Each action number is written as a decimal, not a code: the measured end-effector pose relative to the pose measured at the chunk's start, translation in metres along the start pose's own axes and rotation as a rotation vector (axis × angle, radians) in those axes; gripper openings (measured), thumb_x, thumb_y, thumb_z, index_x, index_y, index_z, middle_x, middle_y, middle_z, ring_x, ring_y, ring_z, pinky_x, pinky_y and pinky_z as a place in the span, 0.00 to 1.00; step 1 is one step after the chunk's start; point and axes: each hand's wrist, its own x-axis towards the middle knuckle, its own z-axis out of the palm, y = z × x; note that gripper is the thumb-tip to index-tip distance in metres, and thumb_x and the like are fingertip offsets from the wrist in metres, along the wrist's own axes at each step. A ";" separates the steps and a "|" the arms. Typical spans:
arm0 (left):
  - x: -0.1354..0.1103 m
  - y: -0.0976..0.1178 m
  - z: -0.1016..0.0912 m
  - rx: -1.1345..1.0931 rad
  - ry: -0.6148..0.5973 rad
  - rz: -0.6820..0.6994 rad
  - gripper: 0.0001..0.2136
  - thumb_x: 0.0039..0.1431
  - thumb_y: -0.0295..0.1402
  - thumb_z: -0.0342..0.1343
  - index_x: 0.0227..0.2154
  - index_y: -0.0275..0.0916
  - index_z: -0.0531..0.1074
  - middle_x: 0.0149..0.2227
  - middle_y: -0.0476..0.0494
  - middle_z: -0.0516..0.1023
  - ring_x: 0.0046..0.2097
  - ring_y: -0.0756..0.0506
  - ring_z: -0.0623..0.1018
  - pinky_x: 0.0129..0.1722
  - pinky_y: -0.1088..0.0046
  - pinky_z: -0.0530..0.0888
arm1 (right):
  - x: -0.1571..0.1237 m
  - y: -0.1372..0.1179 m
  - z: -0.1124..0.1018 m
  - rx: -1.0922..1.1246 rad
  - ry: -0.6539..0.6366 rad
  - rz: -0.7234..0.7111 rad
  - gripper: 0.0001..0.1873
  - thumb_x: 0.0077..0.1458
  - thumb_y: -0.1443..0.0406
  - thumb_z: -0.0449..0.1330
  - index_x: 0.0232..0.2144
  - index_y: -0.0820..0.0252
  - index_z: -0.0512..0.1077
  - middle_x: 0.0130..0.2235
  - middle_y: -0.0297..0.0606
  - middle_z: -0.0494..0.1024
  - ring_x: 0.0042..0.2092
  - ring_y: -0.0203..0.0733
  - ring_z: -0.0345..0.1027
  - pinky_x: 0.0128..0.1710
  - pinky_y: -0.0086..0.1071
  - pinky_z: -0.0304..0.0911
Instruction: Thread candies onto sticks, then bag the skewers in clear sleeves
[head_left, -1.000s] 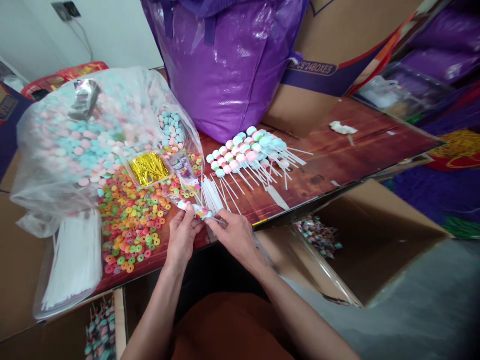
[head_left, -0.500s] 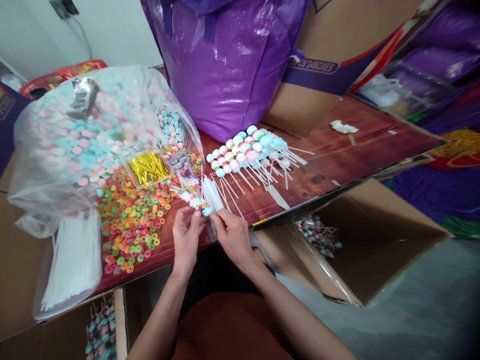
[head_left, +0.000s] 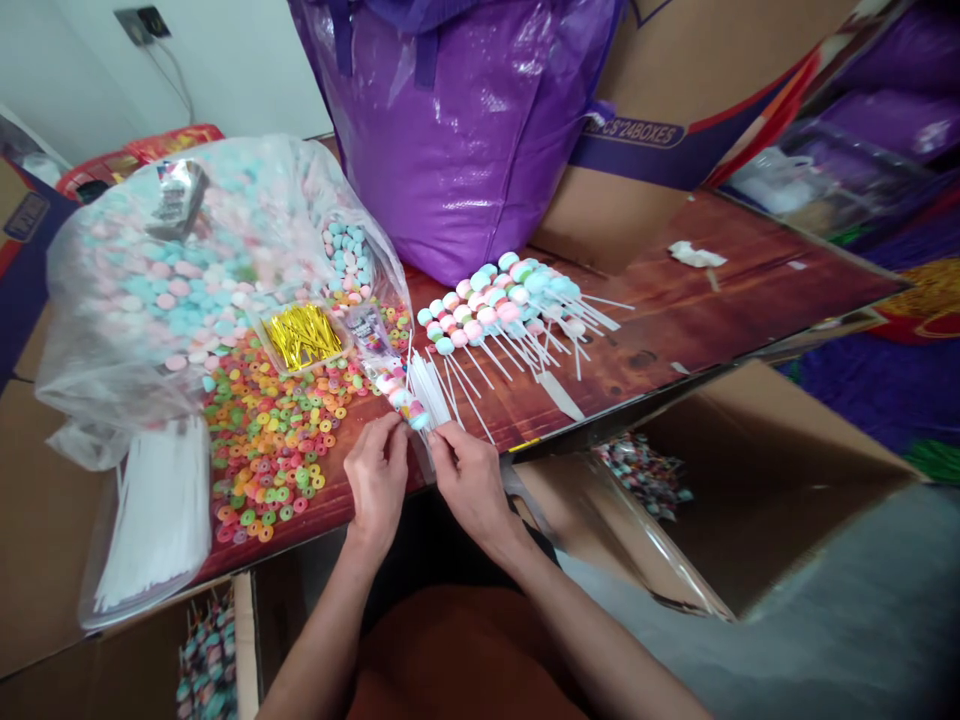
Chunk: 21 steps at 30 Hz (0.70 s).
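A marshmallow skewer (head_left: 405, 402) in a clear printed wrapper slants up and left at the table's front edge, between my hands. My left hand (head_left: 377, 478) is closed in a pinch beside the wrapper's lower left edge. On the other side my right hand (head_left: 471, 474) pinches at the skewer's lower end, where the fingers hide the stick. Just beyond lie loose white sticks (head_left: 429, 388) and a stack of printed clear wrappers (head_left: 369, 330). Gold twist ties (head_left: 301, 336) fill a small clear tray. Several bare marshmallow skewers (head_left: 491, 300) lie in rows to the right.
Ring gummies (head_left: 277, 430) spread over the left of the table (head_left: 637, 330), below a big clear bag of marshmallows (head_left: 172, 290). A bundle of white sticks (head_left: 154, 510) is at left. A purple bag (head_left: 465, 130) stands behind; an open carton (head_left: 787, 450) sits lower right.
The skewer has tipped to a steeper slant. My left fingers have shifted from the candy to the wrapper's lower edge and curled closer together. The whole view has shifted slightly.
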 end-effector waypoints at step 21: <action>0.000 0.004 0.001 0.244 -0.104 0.219 0.05 0.53 0.27 0.61 0.32 0.43 0.78 0.30 0.48 0.74 0.32 0.47 0.72 0.38 0.73 0.68 | -0.011 -0.005 -0.003 0.224 -0.031 0.101 0.14 0.63 0.61 0.51 0.28 0.59 0.70 0.23 0.29 0.65 0.24 0.34 0.57 0.26 0.27 0.57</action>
